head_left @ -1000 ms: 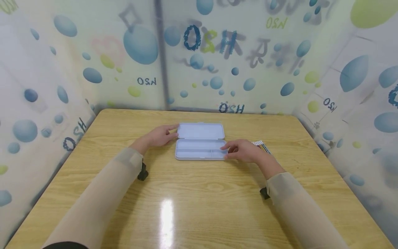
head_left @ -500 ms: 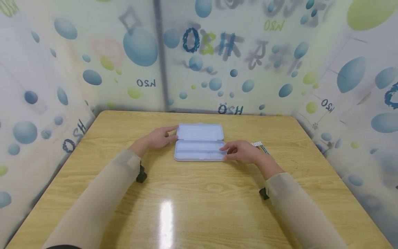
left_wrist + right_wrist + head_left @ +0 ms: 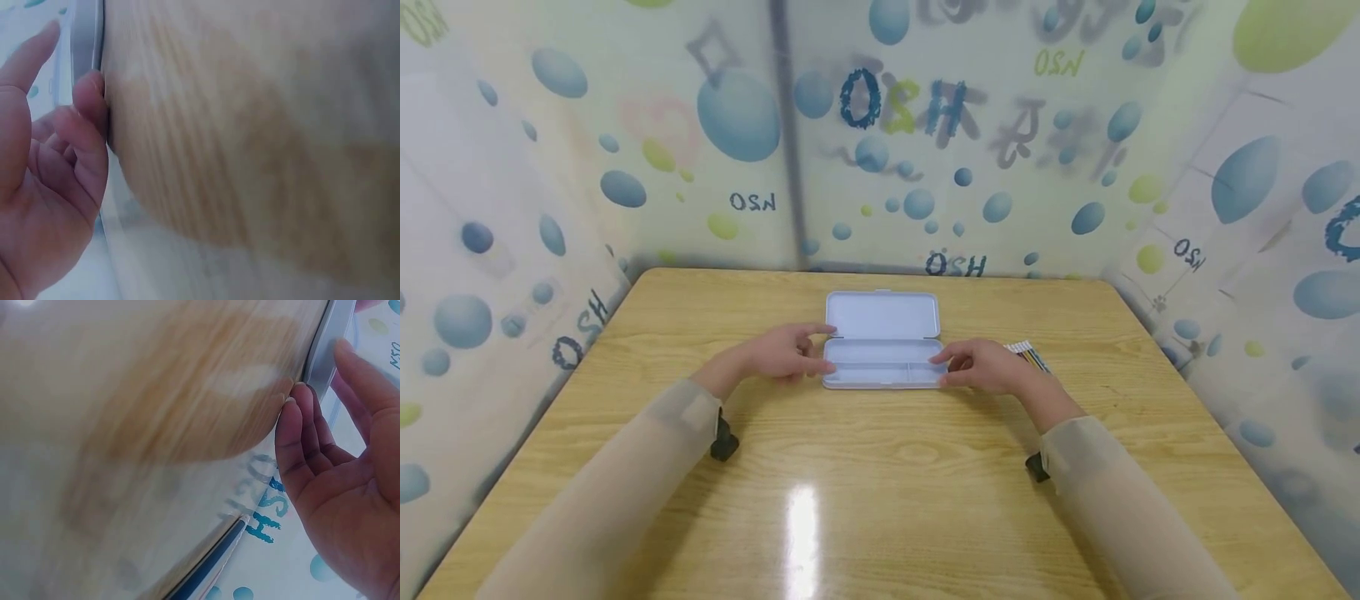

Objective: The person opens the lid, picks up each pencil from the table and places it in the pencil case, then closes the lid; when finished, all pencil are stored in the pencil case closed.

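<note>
A pale lilac pencil case (image 3: 880,375) lies open on the table, its lid (image 3: 882,315) folded back and its divided tray showing bare compartments. My left hand (image 3: 778,350) is at the case's left end, forefinger by the hinge corner and thumb over the tray's rim. In the left wrist view, curled fingers (image 3: 84,137) meet the case's side edge (image 3: 87,37). At the other end, my right hand (image 3: 988,365) grips the tray's right side between thumb and fingers. The right wrist view shows fingertips (image 3: 297,397) beneath the case edge (image 3: 325,356).
Several slim pens (image 3: 1030,354) with white ends lie on the table just behind my right hand, partly hidden by it. The wooden table (image 3: 880,467) reaches to patterned walls (image 3: 887,167) at the back and both sides.
My left hand has moved from the lid's left edge down towards me to the tray's left end. The lid now stands slightly higher. My right hand has stayed put.
</note>
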The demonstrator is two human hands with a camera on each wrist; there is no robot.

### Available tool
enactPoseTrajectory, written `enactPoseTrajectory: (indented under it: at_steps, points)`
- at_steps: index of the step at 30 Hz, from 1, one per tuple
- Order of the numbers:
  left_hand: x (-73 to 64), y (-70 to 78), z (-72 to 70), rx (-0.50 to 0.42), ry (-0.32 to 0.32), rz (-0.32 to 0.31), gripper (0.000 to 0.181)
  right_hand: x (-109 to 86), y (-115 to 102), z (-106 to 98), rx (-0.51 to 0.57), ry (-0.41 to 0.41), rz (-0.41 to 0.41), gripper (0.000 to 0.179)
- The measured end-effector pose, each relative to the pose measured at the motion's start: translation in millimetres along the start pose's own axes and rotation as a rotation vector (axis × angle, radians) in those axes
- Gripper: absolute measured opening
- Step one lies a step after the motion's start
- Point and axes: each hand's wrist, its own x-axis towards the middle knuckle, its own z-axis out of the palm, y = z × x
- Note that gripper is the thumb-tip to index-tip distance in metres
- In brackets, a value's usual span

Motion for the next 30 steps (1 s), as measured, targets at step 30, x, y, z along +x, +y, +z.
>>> enactPoseTrajectory:
  at_steps: [30]
  points:
    - [-3.2,-4.2,11.2,-0.189,-0.044,-0.024,0.092,-5.3,-2,4,0.027,-0.026,0.004,0.040]
